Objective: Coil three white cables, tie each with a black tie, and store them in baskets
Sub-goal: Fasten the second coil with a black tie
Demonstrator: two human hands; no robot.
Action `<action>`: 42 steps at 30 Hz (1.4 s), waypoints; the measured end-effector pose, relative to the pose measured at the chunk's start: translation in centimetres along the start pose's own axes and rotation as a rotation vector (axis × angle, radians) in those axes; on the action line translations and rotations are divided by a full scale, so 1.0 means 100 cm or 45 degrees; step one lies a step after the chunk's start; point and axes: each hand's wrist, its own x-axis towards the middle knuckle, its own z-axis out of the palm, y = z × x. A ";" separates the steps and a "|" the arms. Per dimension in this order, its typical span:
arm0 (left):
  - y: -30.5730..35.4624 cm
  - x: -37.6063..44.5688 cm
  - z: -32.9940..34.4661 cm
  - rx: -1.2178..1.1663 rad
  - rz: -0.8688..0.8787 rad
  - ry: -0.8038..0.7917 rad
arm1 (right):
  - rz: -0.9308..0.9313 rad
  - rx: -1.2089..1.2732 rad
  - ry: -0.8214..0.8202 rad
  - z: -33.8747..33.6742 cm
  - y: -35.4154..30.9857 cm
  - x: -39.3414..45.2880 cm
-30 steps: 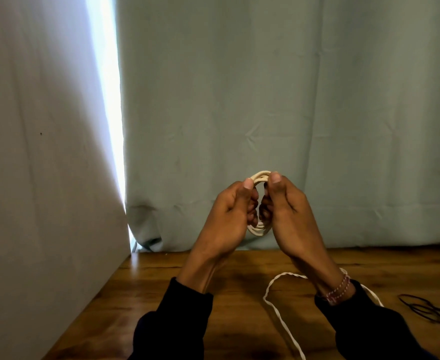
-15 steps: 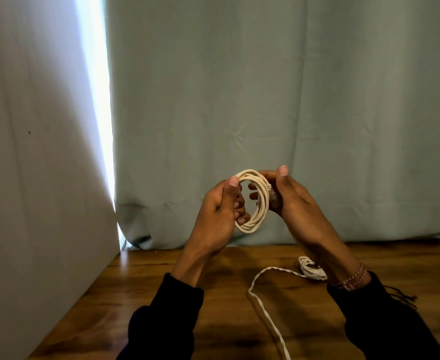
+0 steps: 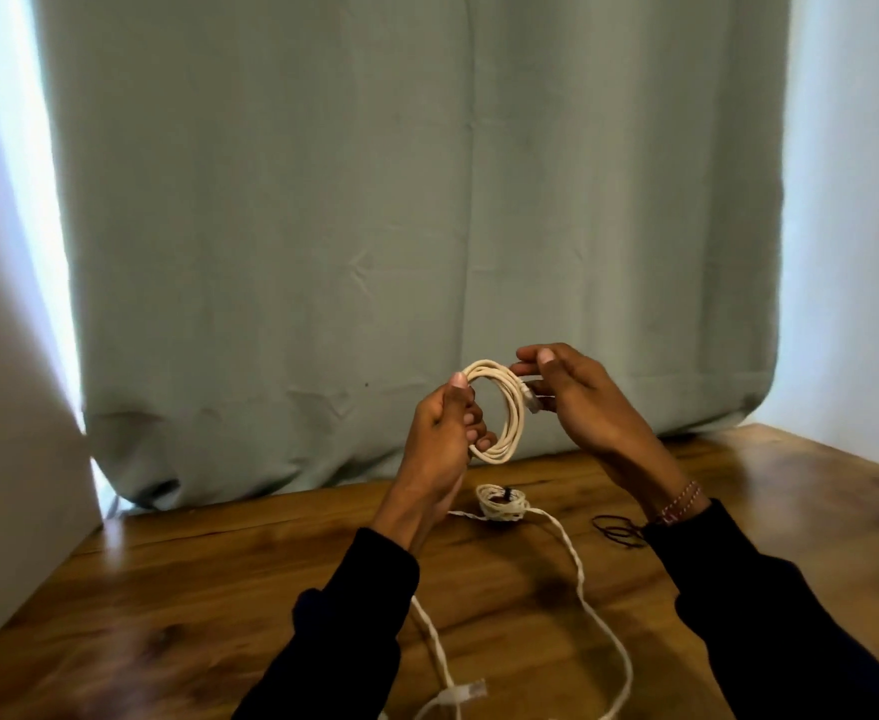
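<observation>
I hold a coiled white cable [image 3: 506,414] upright above the wooden table [image 3: 219,579]. My left hand [image 3: 440,439] grips the coil's left side, thumb on top. My right hand [image 3: 577,402] pinches the cable's white plug end against the coil's upper right. On the table below lies a small coiled white cable [image 3: 502,504] with a black tie across it. A loose white cable [image 3: 590,610] trails from there toward the near edge, its plug [image 3: 461,693] at the bottom. Black ties [image 3: 616,530] lie beside my right wrist.
A pale green curtain [image 3: 401,226] hangs behind the table's far edge. A white wall panel [image 3: 6,407] stands along the left side. No baskets are in view.
My hands have moved apart, so the coil now shows fully as a ring. The view has shifted left and down, revealing the tied coil and more of the loose cable.
</observation>
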 end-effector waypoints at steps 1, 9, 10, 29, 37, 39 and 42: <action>-0.006 0.001 0.007 -0.017 -0.026 -0.012 | 0.030 -0.004 0.019 -0.010 0.006 -0.001; -0.054 0.010 0.056 -0.067 -0.189 -0.042 | 0.232 -0.234 0.077 -0.071 0.070 -0.004; -0.061 0.011 0.061 -0.070 -0.204 -0.043 | 0.262 -0.281 0.070 -0.075 0.081 -0.005; -0.121 0.024 0.077 0.073 -0.344 -0.003 | 0.600 -1.107 -0.101 -0.071 0.260 0.009; -0.120 0.032 0.067 0.089 -0.360 0.072 | 0.561 -0.704 0.064 -0.070 0.240 0.020; -0.118 0.034 0.064 0.077 -0.342 0.092 | 0.565 -0.541 0.103 -0.071 0.230 0.021; -0.111 0.035 0.057 0.092 -0.321 0.110 | 0.514 -0.307 0.135 -0.073 0.211 0.021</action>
